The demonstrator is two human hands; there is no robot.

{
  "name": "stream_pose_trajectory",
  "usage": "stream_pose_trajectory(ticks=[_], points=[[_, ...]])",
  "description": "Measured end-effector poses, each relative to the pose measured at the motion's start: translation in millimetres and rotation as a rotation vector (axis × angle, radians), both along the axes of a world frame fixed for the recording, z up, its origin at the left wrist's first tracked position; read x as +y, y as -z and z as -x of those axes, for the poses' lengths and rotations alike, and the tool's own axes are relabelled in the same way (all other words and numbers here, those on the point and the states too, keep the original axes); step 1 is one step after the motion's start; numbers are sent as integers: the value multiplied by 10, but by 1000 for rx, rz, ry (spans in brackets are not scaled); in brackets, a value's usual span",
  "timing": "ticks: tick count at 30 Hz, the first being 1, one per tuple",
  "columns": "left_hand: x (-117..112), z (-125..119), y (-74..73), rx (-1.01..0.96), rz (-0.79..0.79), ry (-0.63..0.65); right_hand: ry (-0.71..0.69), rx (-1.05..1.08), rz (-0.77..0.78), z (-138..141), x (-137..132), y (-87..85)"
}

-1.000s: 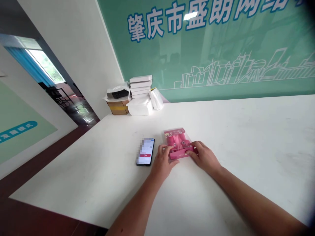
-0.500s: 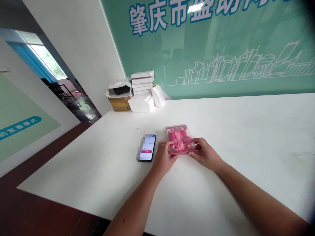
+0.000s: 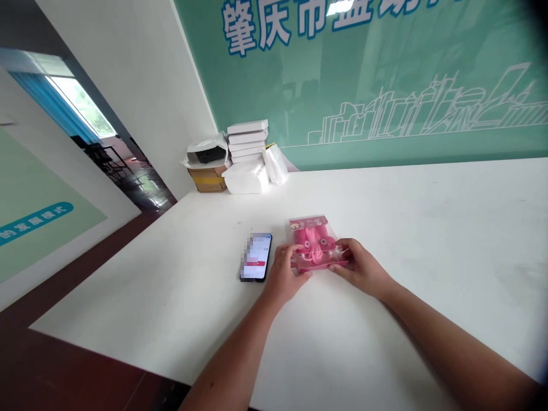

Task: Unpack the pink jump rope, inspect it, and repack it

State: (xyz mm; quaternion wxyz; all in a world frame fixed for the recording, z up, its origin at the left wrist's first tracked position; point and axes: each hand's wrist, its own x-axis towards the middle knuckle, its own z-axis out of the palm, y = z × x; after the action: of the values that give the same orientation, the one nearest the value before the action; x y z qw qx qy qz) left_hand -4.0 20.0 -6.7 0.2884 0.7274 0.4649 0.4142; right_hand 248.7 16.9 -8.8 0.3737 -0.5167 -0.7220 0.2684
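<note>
A clear-fronted package (image 3: 309, 221) lies on the white table, with a pink toy (image 3: 315, 240) inside that has two round eyes and pale pink strands down its middle. My left hand (image 3: 286, 273) grips the near left corner of the package, fingers on top and thumb at the near edge. On the other side, my right hand (image 3: 358, 267) holds the near right corner between thumb and curled fingers. Just left of my left hand lies a phone (image 3: 257, 257) with a lit screen, partly pixelated.
Stacked white boxes (image 3: 247, 137), a white wrapped bundle (image 3: 247, 178), a white bag (image 3: 276, 164) and a brown carton (image 3: 208, 178) stand at the table's back left. The white table (image 3: 128, 297) meets a green wall (image 3: 363, 114) behind; its front left edge drops to dark red floor.
Both hands keep their hold on the package, which has barely moved. The view has shifted very slightly.
</note>
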Motion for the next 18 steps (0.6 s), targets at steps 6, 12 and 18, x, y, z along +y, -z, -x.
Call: stream_pose_trajectory(ticks=[6,12,18], points=[[-36,-12,-28,2,-23,20,3,14,-9,-2,23,59],[39,-83,25,30,-59,24,248,-183,-181,51,24,47],[97,-149,79,-13,-69,0,280,-160,-142,32,20,59]])
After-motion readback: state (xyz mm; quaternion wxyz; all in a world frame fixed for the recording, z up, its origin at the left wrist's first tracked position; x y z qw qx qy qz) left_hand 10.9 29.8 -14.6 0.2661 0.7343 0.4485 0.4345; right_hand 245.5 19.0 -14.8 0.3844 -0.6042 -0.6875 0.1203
